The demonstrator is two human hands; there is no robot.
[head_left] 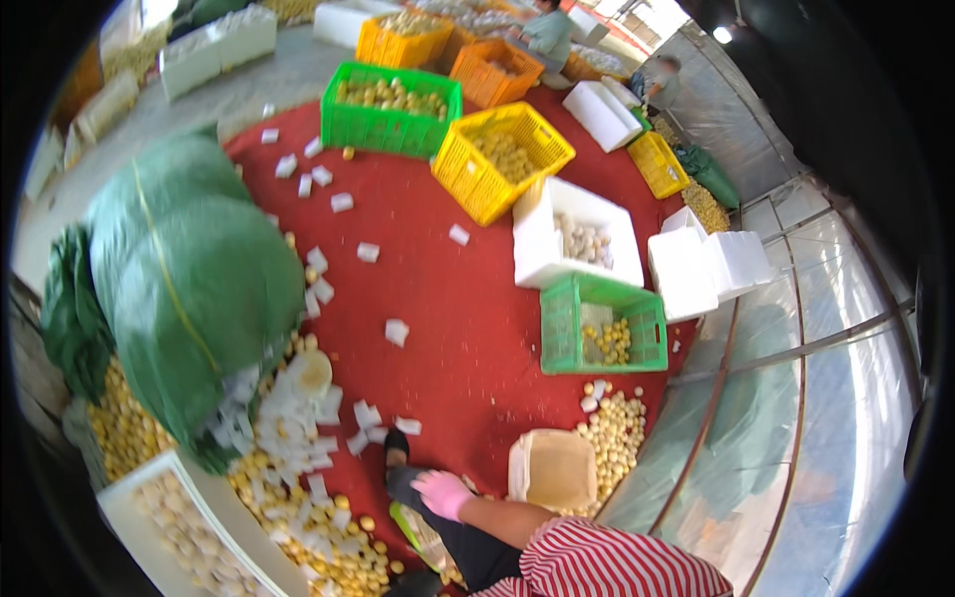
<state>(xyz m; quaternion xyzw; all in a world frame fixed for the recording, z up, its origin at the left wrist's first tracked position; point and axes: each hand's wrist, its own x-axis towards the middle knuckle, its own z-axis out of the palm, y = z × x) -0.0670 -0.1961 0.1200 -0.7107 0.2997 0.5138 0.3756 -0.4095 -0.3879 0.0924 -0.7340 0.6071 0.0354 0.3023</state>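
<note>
My right hand [443, 495], in a pink glove, lies on my dark-trousered knee with its fingers stretched out and nothing in them. A red-and-white striped sleeve [617, 559] covers the upper part of that arm. My left hand is outside the picture. Nearest to the right hand stands a tan square tub [553, 468], its inside bare. Below the hand, a pale yellow-green item [422, 532] shows partly beside my leg; its kind is hard to make out. Small round yellow fruits [333, 537] lie heaped to the left, mixed with white wrappers [288, 423].
A bulging green sack [189, 269] leans at left above a white foam box [179, 527]. Ahead are green crates [603, 368], a yellow crate [468, 184] and another foam box [542, 269]. More round fruits [617, 433] lie at right. Two people work farther off.
</note>
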